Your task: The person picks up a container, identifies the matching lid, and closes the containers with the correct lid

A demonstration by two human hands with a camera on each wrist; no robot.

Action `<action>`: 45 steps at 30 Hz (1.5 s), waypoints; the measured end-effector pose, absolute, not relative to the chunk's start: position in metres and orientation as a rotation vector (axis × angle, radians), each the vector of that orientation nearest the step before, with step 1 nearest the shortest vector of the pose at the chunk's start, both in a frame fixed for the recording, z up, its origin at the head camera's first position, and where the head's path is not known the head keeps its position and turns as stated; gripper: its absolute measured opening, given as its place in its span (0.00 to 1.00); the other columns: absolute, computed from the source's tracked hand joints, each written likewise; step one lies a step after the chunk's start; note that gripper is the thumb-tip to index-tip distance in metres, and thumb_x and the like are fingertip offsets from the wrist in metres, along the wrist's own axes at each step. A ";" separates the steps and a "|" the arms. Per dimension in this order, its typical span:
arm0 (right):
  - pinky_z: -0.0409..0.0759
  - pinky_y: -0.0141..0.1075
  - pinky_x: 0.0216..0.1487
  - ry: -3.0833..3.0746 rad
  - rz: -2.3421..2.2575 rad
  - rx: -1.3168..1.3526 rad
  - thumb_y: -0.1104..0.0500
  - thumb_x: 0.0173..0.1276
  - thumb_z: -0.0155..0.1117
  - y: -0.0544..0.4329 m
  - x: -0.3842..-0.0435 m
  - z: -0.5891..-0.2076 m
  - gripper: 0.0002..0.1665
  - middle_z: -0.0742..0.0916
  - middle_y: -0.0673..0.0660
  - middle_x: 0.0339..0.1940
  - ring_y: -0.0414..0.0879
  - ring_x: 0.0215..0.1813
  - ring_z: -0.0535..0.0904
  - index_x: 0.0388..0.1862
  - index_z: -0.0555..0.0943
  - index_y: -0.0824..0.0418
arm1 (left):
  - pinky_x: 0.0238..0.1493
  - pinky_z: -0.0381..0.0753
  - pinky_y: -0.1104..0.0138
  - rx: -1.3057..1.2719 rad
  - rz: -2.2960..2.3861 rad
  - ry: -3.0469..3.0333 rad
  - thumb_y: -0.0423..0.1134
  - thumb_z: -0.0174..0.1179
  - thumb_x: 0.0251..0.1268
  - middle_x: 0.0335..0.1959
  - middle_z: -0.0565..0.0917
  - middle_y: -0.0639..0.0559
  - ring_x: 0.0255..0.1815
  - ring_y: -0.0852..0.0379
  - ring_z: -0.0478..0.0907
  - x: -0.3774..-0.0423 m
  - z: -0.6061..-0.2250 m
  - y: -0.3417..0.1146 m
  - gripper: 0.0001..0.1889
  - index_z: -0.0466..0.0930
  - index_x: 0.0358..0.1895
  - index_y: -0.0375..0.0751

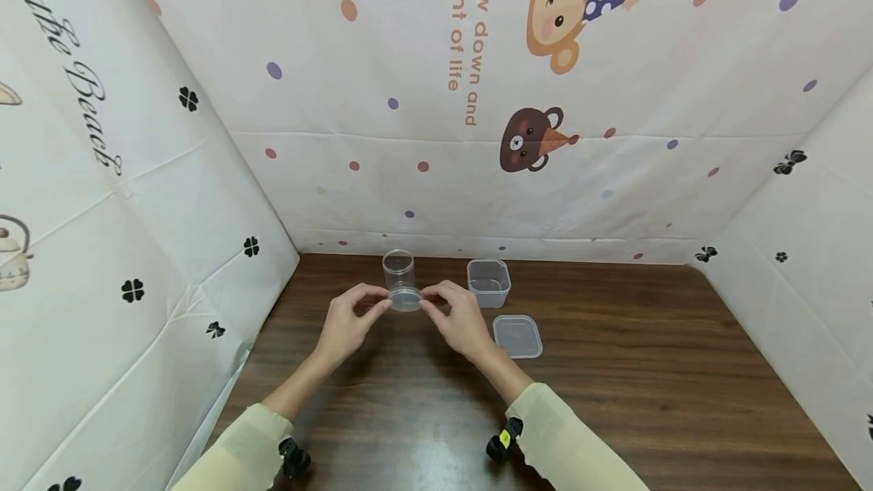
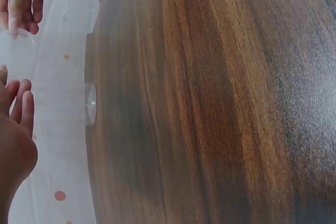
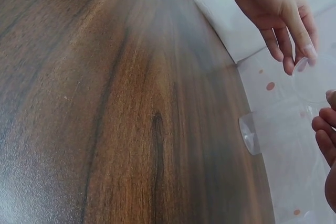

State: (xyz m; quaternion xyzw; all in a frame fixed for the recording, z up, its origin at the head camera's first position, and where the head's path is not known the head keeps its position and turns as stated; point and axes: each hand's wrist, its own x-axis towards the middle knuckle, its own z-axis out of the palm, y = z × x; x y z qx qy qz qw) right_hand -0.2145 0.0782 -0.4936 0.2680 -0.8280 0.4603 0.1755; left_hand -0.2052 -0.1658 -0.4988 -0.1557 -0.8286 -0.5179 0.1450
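Note:
Both hands pinch a round clear lid [image 1: 405, 300] by its opposite edges. My left hand [image 1: 346, 324] has thumb and fingers on its left side, and my right hand [image 1: 461, 318] grips the right side. In the right wrist view the same clear lid [image 3: 313, 81] is held up off the table. Behind it in the head view stands a clear cylindrical jar [image 1: 398, 267], upright and apart from the fingers. The jar's base [image 2: 91, 103] shows on the wood in the left wrist view. Part of the jar is hidden by the lid.
Right of the jar is a square translucent container [image 1: 488, 283] with an open top. A square translucent lid [image 1: 517, 337] lies flat in front of it, close to my right wrist. Printed white cloth walls [image 1: 436, 188] border the dark wooden table [image 1: 648, 377] at the back and sides.

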 end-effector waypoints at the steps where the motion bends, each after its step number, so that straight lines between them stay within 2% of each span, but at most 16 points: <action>1: 0.88 0.35 0.46 -2.342 1.305 0.758 0.64 0.71 0.76 0.078 -0.215 -0.493 0.07 0.89 0.51 0.42 0.43 0.45 0.86 0.47 0.89 0.61 | 0.47 0.88 0.66 -0.445 -1.494 -2.383 0.40 0.73 0.70 0.44 0.89 0.56 0.46 0.56 0.88 -0.205 -0.499 -0.166 0.08 0.90 0.48 0.49; 9: 0.88 0.34 0.45 -2.313 1.304 0.747 0.65 0.71 0.75 0.079 -0.217 -0.491 0.08 0.88 0.50 0.42 0.42 0.44 0.85 0.47 0.88 0.60 | 0.44 0.90 0.60 -0.435 -1.528 -2.345 0.31 0.71 0.70 0.44 0.88 0.44 0.44 0.47 0.89 -0.206 -0.495 -0.158 0.08 0.88 0.49 0.36; 16: 0.87 0.33 0.44 -2.241 1.232 0.788 0.68 0.69 0.76 0.076 -0.216 -0.488 0.11 0.88 0.53 0.44 0.44 0.45 0.86 0.49 0.88 0.63 | 0.42 0.89 0.63 -0.433 -1.620 -2.301 0.28 0.70 0.70 0.41 0.87 0.42 0.41 0.47 0.89 -0.193 -0.471 -0.149 0.07 0.87 0.47 0.32; 23: 0.87 0.34 0.43 -2.182 1.246 0.780 0.69 0.68 0.76 0.074 -0.217 -0.487 0.12 0.88 0.55 0.43 0.45 0.43 0.86 0.50 0.87 0.65 | 0.38 0.87 0.70 -0.453 -1.635 -2.244 0.27 0.70 0.70 0.40 0.87 0.40 0.39 0.44 0.88 -0.191 -0.464 -0.145 0.07 0.86 0.48 0.31; 29: 0.88 0.36 0.44 -2.160 1.261 0.774 0.70 0.67 0.76 0.073 -0.218 -0.488 0.13 0.88 0.57 0.44 0.47 0.43 0.87 0.50 0.87 0.67 | 0.35 0.85 0.72 -0.412 -1.663 -2.232 0.27 0.69 0.70 0.41 0.88 0.41 0.36 0.55 0.87 -0.197 -0.471 -0.141 0.10 0.85 0.52 0.31; 36: 0.88 0.33 0.44 -2.180 1.278 0.831 0.71 0.65 0.78 0.073 -0.217 -0.490 0.16 0.87 0.59 0.44 0.47 0.43 0.87 0.51 0.86 0.69 | 0.35 0.90 0.62 -0.447 -1.666 -2.229 0.34 0.71 0.71 0.47 0.85 0.47 0.37 0.40 0.89 -0.208 -0.492 -0.151 0.12 0.87 0.54 0.39; 41: 0.88 0.32 0.46 -2.218 1.276 0.860 0.68 0.65 0.79 0.073 -0.216 -0.493 0.20 0.86 0.60 0.47 0.48 0.45 0.86 0.55 0.85 0.69 | 0.31 0.88 0.67 -0.504 -1.606 -2.208 0.31 0.70 0.71 0.51 0.85 0.45 0.35 0.42 0.88 -0.208 -0.493 -0.150 0.11 0.88 0.54 0.38; 45: 0.88 0.35 0.48 -2.281 1.237 0.866 0.62 0.65 0.82 0.074 -0.214 -0.494 0.27 0.84 0.57 0.51 0.49 0.48 0.86 0.60 0.83 0.68 | 0.31 0.86 0.71 -0.521 -1.578 -2.212 0.30 0.70 0.71 0.52 0.86 0.44 0.35 0.40 0.88 -0.207 -0.494 -0.149 0.12 0.89 0.54 0.38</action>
